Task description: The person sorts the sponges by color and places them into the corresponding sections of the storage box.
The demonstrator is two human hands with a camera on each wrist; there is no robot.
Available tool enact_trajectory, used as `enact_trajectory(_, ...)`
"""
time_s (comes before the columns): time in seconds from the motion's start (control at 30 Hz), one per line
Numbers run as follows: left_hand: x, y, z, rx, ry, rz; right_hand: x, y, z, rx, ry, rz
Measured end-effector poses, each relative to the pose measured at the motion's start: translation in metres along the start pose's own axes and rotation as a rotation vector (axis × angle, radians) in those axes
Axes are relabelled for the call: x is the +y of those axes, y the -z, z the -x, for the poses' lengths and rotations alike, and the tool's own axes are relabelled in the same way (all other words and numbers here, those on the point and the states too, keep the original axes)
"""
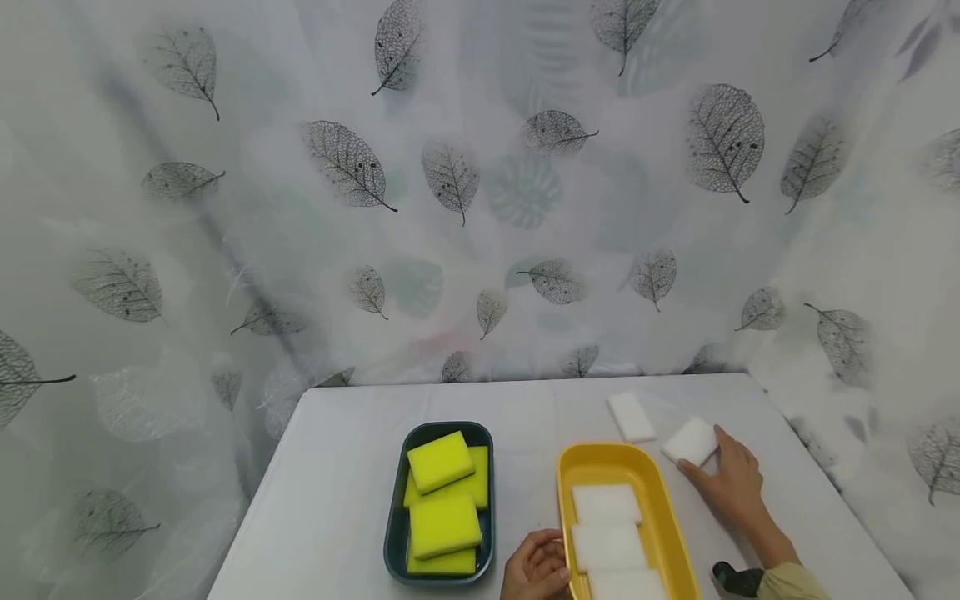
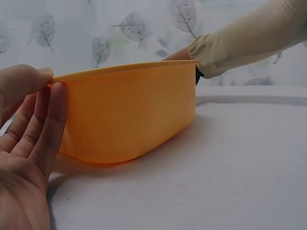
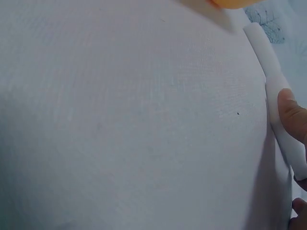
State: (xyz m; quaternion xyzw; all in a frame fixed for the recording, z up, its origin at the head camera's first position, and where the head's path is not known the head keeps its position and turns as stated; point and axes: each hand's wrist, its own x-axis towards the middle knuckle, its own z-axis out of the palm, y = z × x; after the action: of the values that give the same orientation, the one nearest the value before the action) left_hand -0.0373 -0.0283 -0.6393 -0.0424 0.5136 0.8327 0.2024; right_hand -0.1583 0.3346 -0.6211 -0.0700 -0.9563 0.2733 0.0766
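Note:
A white sponge pad (image 1: 690, 442) lies at the table's right side, and my right hand (image 1: 733, 485) grips it by its edges. In the right wrist view the thumb (image 3: 293, 115) presses on the pad's side. My left hand (image 1: 536, 568) holds the near-left rim of a yellow plastic tray (image 1: 647, 477). From the left wrist view, its thumb (image 2: 33, 76) is on the rim and the fingers (image 2: 50, 120) rest against the outer wall. Several white sponge pads (image 1: 609, 546) lie overlapping in a row inside that tray.
Another white pad (image 1: 631, 417) lies behind the yellow tray. To the left stands a dark green tray (image 1: 391, 546) with several yellow sponges (image 1: 445, 525) stacked in it. A leaf-patterned curtain (image 1: 495, 250) hangs behind the white-covered table (image 1: 322, 500).

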Motion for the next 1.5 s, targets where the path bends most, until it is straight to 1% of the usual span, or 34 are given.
enact_trajectory(0.13,0.004,-0.001,0.001,-0.005,-0.005,0.007,-0.007,0.001,0.000,0.019,0.015,0.008)
enact_trajectory(0.23,0.001,-0.002,0.002,-0.004,0.000,0.002,-0.006,0.002,0.005,0.017,0.015,-0.006)
enact_trajectory(0.3,0.001,-0.003,0.001,-0.008,-0.019,-0.015,-0.007,0.003,0.007,0.021,0.021,-0.054)
enact_trajectory(0.37,0.002,-0.004,0.000,0.000,-0.026,-0.022,-0.008,0.004,0.008,0.026,0.023,-0.111)
enact_trajectory(0.43,0.003,-0.006,-0.002,0.014,-0.020,-0.013,-0.010,0.005,0.008,0.031,0.029,-0.165)
enact_trajectory(0.5,0.003,-0.006,-0.002,0.032,0.001,0.010,-0.012,0.006,0.008,0.029,0.032,-0.193)
enact_trajectory(0.57,0.002,-0.006,-0.002,0.039,0.015,0.027,-0.013,0.007,0.007,0.014,0.010,-0.216)
enact_trajectory(0.67,0.000,-0.004,-0.001,0.018,0.005,0.033,-0.014,0.010,0.007,-0.003,-0.023,-0.259)
enact_trajectory(0.83,-0.003,-0.001,0.000,-0.020,-0.024,0.045,-0.018,0.017,0.008,0.002,-0.001,-0.357)
enact_trajectory(0.9,-0.003,0.000,0.001,-0.017,-0.014,0.053,-0.022,0.021,0.010,-0.013,-0.003,-0.390)
enact_trajectory(1.07,-0.002,0.001,0.003,0.000,0.003,0.058,-0.038,0.031,0.014,-0.081,-0.036,-0.460)
enact_trajectory(1.27,-0.001,0.001,0.005,0.013,0.008,0.055,-0.056,0.037,0.021,-0.103,0.003,-0.528)
enact_trajectory(1.43,0.002,-0.001,0.004,-0.016,-0.039,0.056,-0.069,0.042,0.024,-0.091,0.058,-0.568)
enact_trajectory(1.5,0.003,-0.002,0.003,-0.022,-0.045,0.060,-0.073,0.042,0.026,-0.097,0.069,-0.567)
